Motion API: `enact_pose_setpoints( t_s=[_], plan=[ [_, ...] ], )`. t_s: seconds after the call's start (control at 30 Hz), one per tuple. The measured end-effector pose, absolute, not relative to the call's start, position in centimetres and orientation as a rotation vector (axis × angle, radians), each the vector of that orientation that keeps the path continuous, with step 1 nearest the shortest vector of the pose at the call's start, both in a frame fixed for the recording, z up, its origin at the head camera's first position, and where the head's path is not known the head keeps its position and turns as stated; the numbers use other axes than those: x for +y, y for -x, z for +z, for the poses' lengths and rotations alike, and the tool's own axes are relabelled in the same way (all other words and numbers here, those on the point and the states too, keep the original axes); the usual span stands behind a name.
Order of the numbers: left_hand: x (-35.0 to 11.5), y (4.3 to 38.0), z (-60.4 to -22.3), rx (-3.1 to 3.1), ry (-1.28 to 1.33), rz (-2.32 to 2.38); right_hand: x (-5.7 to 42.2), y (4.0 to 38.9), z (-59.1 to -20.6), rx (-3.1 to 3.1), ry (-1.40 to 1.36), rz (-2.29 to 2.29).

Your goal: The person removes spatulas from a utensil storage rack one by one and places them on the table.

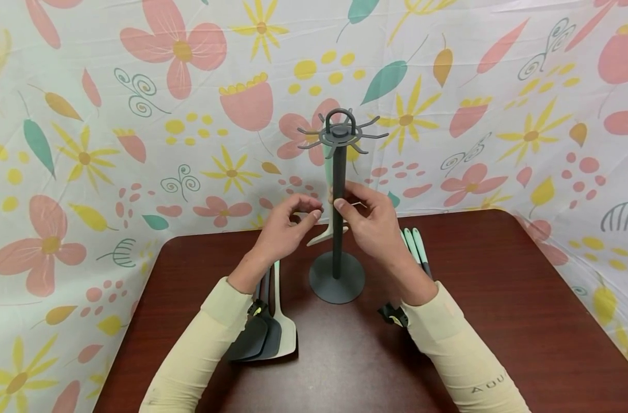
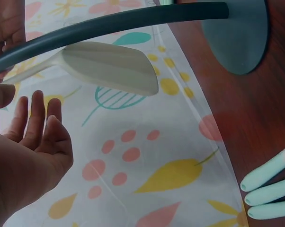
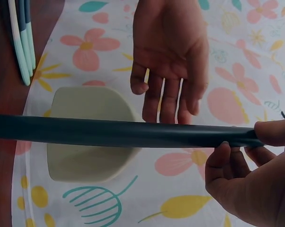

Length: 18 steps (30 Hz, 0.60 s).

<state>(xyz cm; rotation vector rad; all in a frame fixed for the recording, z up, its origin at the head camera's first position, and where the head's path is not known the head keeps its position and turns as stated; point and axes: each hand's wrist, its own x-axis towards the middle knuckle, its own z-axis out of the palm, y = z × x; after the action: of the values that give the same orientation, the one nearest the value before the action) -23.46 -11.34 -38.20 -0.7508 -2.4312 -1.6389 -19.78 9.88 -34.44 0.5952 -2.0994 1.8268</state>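
Observation:
A dark utensil stand (image 1: 337,235) with a ring of hooks on top stands upright on its round base. Behind its pole is a cream spatula (image 2: 111,66), mint handle up and blade down, raised above the table. My right hand (image 1: 369,221) is at the pole, its fingers reaching behind to pinch the spatula's handle, with the thumb in front by the pole. The pole partly hides this grip in the right wrist view. My left hand (image 1: 288,226) is just left of the spatula, fingers loosely bent and holding nothing.
Left of the base, several turners (image 1: 287,338), dark and cream, lie overlapping on the brown table (image 1: 339,367). On the right are mint-handled utensils (image 1: 419,246), partly hidden by my right arm. A floral cloth (image 1: 190,143) hangs behind the table.

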Motion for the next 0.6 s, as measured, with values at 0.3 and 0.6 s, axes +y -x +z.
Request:
enact_pose_setpoints(
  t_s=[0.3,0.6],
  plan=[
    [-10.1,23.5,-38.1,-2.428,0.795,-1.648,10.0,19.8,-34.4,-2.116,-0.607,1.82],
    [-9.4,23.7,-38.1,-2.429,0.811,-1.682,10.2,19.8,-34.3,-2.118,-0.612,1.835]
  ],
)
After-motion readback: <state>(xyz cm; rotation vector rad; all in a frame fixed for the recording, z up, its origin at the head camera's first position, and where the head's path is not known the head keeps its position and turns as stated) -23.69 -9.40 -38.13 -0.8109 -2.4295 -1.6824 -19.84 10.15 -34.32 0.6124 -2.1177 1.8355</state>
